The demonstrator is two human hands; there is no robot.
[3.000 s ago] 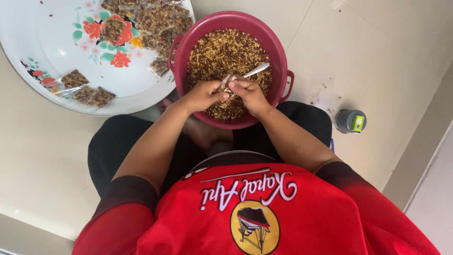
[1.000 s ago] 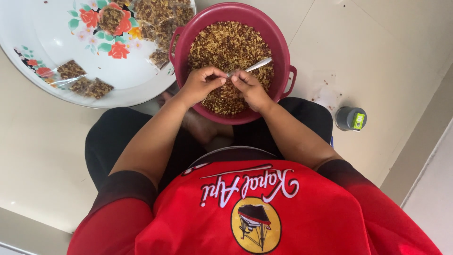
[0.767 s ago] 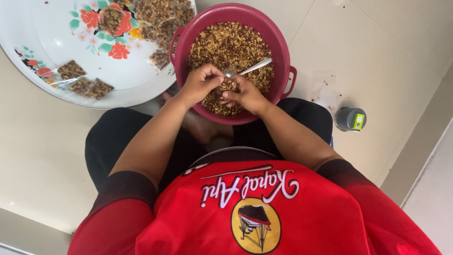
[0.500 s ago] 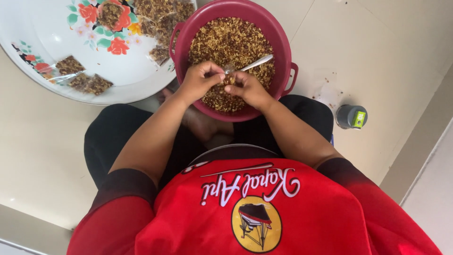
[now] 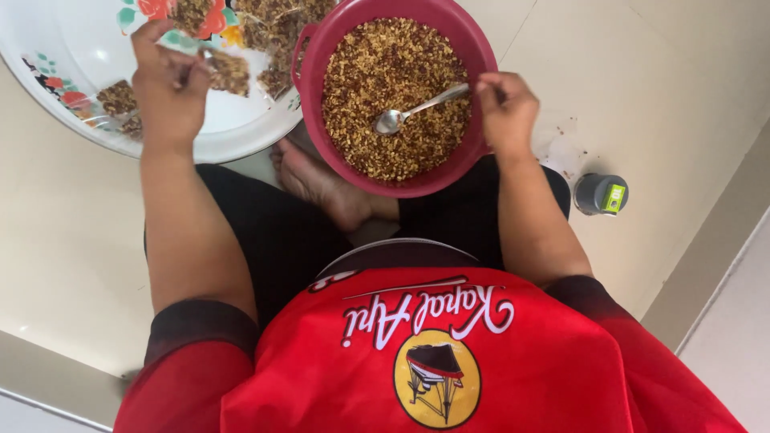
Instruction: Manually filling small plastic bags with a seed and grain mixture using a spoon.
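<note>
A dark red plastic bowl (image 5: 309,72) full of brown crumbly mix sits on the floor between my knees. A metal spoon (image 5: 401,116) lies in the mix, and my right hand (image 5: 505,108) grips the end of its handle at the bowl's right rim. My left hand (image 5: 168,88) is stretched over a white tray with a flower print (image 5: 72,48). Its fingers are curled on a small clear packet (image 5: 228,72) of the same mix, low over the tray. Several more filled packets (image 5: 273,24) lie on the tray.
My bare foot (image 5: 321,180) rests under the bowl's near edge. A small grey container with a green label (image 5: 600,194) stands on the pale floor to the right, beside some spilled crumbs (image 5: 561,148). A raised floor edge (image 5: 706,273) runs along the right.
Both hands were together over the bowl working on a packet. Now my left hand has swung left to the tray with the packet, and my right hand has moved to the spoon handle.
</note>
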